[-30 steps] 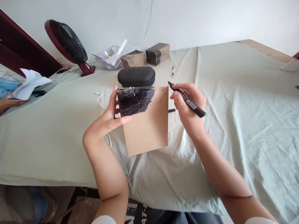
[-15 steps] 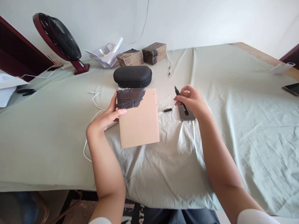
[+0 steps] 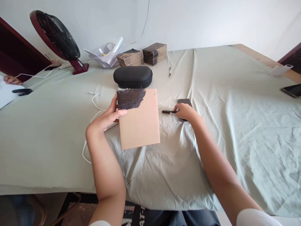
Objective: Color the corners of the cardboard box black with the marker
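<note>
My left hand [image 3: 108, 116] grips a cardboard box [image 3: 139, 128] by its left edge, thumb on the front face. Black ink covers the upper left corner of that face. My right hand [image 3: 186, 112] is closed round a black marker [image 3: 174, 112], low over the cloth. Its tip points left and meets the black marker cap [image 3: 166, 111]; how far it sits inside cannot be made out. Partly under my right hand lies a dark phone [image 3: 185, 101]. Behind the cardboard box rests a black zip case [image 3: 133, 77].
Two patterned cardboard boxes [image 3: 155, 53] and a clear plastic basket [image 3: 107, 59] stand by the wall, with a fan [image 3: 58, 39] to their left. A pen [image 3: 170, 72] lies on the cloth. A white cable [image 3: 94, 117] runs beside my left arm. Another person's hand [image 3: 13, 80] shows far left.
My right hand has turned and lowered the marker from upright to nearly flat, bringing its tip to the cap. The cardboard box stays in my left hand. Another person's hand has appeared far left.
</note>
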